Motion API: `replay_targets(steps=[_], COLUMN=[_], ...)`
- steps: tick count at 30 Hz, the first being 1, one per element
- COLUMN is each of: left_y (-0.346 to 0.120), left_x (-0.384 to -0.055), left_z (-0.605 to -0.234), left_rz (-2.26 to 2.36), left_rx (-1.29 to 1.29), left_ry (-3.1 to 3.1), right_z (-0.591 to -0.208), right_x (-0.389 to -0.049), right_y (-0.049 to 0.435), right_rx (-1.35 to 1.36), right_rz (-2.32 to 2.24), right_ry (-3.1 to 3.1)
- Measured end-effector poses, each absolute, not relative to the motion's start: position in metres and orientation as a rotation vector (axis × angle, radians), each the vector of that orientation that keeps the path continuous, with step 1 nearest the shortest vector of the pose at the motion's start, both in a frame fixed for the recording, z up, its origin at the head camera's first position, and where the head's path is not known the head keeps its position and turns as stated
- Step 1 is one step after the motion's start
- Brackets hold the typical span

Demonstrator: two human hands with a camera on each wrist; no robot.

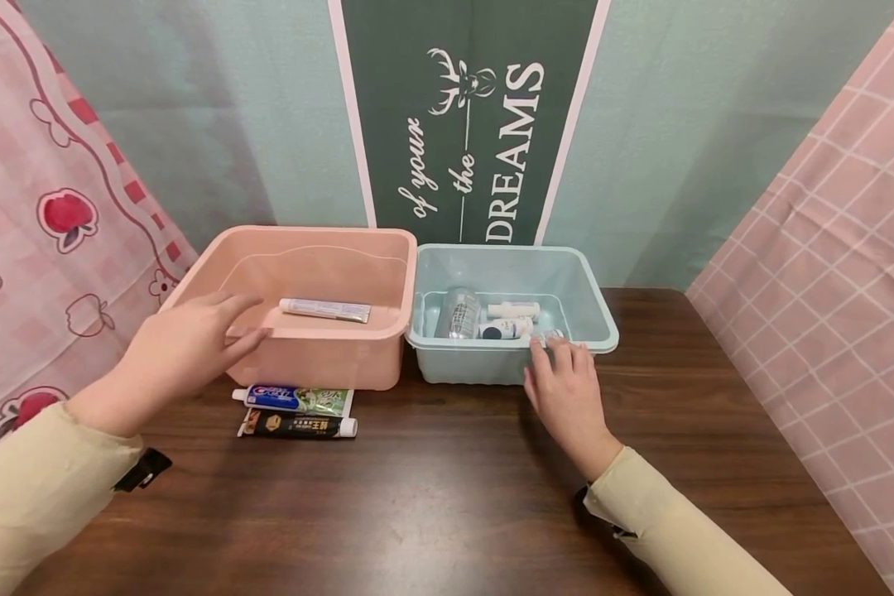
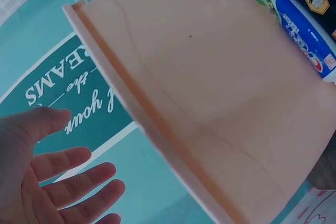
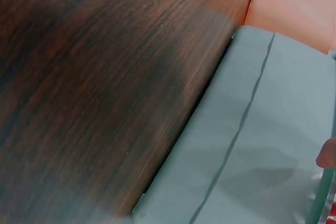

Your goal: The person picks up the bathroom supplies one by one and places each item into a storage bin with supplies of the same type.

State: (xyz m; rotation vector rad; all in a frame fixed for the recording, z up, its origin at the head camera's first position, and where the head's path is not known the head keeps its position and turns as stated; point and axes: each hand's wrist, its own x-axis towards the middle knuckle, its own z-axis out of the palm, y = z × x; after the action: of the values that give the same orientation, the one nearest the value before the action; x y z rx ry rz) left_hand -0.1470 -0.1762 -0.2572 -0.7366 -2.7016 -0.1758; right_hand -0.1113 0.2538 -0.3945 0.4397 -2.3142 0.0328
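The left hand [image 1: 186, 348] hovers by the front left of a pink bin [image 1: 358, 356], fingers spread and holding nothing. A white toothpaste-like tube [image 1: 325, 310] lies in that bin. Two toothpaste tubes, a blue-and-green one [image 1: 294, 399] and a black one [image 1: 296, 425], lie before it. The right hand [image 1: 569, 397] reaches over the front rim of a light blue bin [image 1: 469, 364], fingertips partly hidden behind it. Close to those fingertips sits a small, mostly hidden item [image 1: 548, 336]. Only one fingertip [image 3: 327, 154] shows in the right wrist view.
Inside the blue bin are a clear bottle [image 1: 459, 314], a white bottle with a dark cap [image 1: 508, 329] and a white tube [image 1: 514, 310]. Both bins stand side by side on a dark wooden table [image 1: 432, 497], against a green cloth backdrop [image 1: 283, 108].
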Motion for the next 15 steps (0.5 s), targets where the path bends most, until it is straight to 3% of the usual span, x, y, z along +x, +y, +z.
replay_targets(steps=[15], left_y=[-0.178], left_x=[-0.145], left_z=[-0.276], left_rz=[-0.238], left_rx=[-0.845], left_ry=[-2.615], right_z=[-0.392], right_x=[-0.111], right_y=[0.253], right_rx=[0.416], right_rz=[0.011], right_ry=[-2.362])
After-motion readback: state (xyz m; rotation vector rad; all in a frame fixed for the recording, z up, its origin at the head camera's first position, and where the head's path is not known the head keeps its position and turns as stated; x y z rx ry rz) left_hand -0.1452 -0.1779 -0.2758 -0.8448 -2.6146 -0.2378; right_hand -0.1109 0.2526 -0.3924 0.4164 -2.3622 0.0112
